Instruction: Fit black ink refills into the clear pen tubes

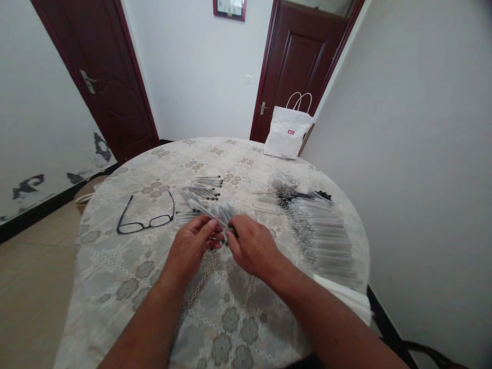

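Over the middle of the table my left hand (194,242) and my right hand (254,245) meet, both with fingers closed. Between them runs a thin clear-sleeved stick (210,213), slanting up to the left; its exact kind is too small to make out. My left hand pinches it lower down, while my right thumb and fingers close on its near end. Just beyond the hands lie small bundles of similar dark-tipped sticks (205,192) and a heap of clear sleeves (223,209). My fingers partly hide the held end.
Black-framed eyeglasses (144,225) rest at the left. To the right spreads a large pile of clear plastic sleeves (326,236), with black-tipped pieces (294,196) at its far side. A white paper bag (286,134) stands at the back of the cloth-covered table (154,320). White sheets (342,297) lie beside my right forearm.
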Demonstrator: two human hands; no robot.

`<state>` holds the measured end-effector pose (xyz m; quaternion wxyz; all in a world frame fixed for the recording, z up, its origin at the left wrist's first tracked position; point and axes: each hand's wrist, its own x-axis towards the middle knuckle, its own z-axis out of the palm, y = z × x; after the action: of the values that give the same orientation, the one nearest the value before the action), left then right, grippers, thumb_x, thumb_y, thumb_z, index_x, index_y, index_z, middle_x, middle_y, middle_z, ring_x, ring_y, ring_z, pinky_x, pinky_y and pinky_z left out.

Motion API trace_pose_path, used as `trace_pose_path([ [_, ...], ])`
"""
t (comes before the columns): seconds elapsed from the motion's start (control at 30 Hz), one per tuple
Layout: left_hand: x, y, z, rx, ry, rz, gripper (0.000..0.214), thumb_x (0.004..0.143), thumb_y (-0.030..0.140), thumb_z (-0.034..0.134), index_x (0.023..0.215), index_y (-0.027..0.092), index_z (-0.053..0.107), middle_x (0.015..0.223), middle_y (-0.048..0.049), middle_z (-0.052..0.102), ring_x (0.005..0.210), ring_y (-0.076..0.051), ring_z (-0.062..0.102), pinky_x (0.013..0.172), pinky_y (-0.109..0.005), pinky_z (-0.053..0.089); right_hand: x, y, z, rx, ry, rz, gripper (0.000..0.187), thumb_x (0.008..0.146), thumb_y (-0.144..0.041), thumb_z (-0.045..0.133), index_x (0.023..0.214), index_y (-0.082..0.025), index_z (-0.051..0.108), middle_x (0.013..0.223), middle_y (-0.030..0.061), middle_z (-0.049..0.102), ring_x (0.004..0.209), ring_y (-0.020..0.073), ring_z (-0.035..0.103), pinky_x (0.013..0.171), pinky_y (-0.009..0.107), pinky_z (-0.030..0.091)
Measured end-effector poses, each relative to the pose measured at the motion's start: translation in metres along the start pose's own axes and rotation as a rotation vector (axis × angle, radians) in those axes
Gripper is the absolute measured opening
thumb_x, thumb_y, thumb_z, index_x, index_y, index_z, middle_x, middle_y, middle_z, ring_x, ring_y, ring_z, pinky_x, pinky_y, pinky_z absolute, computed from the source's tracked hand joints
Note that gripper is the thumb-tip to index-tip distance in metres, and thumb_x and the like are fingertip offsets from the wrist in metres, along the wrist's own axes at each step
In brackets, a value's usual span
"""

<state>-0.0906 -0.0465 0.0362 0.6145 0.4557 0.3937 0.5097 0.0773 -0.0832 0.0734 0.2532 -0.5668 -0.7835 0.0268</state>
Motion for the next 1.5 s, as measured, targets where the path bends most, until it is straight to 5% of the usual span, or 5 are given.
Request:
trace_pose_path([
  [0.23, 0.0, 0.0, -0.002, 0.091, 0.03, 0.018, 0.033, 0.082, 0.046, 0.075, 0.092, 0.015, 0.068, 0.077, -0.002, 0.065, 0.069, -0.016, 0.064, 0.061, -0.027, 0.055, -0.007, 0.012, 0.044, 0.451, 0.202, -0.036, 0.009, 0.097, -0.025, 0.057, 0.103, -0.02, 0.061, 0.089, 0.0027, 0.062, 0.079, 0.016, 0.058, 0.074, 0.028, 0.046],
  [0.47, 0.003, -0.005, 0.0, 0.097, 0.057, 0.01, 0.032, 0.081, 0.043, 0.078, 0.097, 0.018, 0.065, 0.078, -0.0014, 0.071, 0.069, -0.017, 0.069, 0.068, -0.029, 0.058, -0.014, 0.016, 0.044, 0.549, 0.208, -0.025, 0.015, 0.1, -0.03, 0.053, 0.104, -0.021, 0.065, 0.089, 0.0027, 0.062, 0.082, 0.0163, 0.058, 0.075, 0.029, 0.045],
  [0.73, 0.007, -0.001, 0.003, 0.039, 0.139, -0.025, 0.038, 0.073, 0.04, 0.085, 0.097, 0.016, 0.067, 0.086, -0.0044, 0.075, 0.077, -0.019, 0.073, 0.07, -0.029, 0.062, -0.011, 0.031, 0.047, 0.586, 0.135, 0.148, 0.036, 0.104, -0.039, 0.043, 0.077, -0.022, 0.059, 0.07, -0.0018, 0.053, 0.068, 0.0136, 0.051, 0.067, 0.027, 0.041],
  [1.3, 0.009, -0.005, 0.003, -0.066, 0.167, -0.077, 0.038, 0.073, 0.036, 0.086, 0.098, 0.014, 0.067, 0.085, -0.006, 0.075, 0.078, -0.019, 0.074, 0.063, -0.025, 0.062, -0.013, 0.026, 0.045, 0.734, 0.189, 0.164, 0.022, 0.095, -0.039, 0.06, 0.111, -0.023, 0.061, 0.089, -0.0001, 0.065, 0.076, 0.0134, 0.06, 0.072, 0.027, 0.048],
  [1.5, 0.006, -0.004, 0.006, -0.062, 0.105, -0.094, 0.038, 0.075, 0.035, 0.085, 0.1, 0.014, 0.067, 0.089, -0.0069, 0.075, 0.081, -0.021, 0.075, 0.065, -0.028, 0.062, -0.012, 0.027, 0.043, 0.662, 0.144, 0.206, 0.034, 0.103, -0.04, 0.045, 0.077, -0.022, 0.058, 0.067, -0.0025, 0.055, 0.064, 0.0132, 0.052, 0.064, 0.026, 0.041],
])
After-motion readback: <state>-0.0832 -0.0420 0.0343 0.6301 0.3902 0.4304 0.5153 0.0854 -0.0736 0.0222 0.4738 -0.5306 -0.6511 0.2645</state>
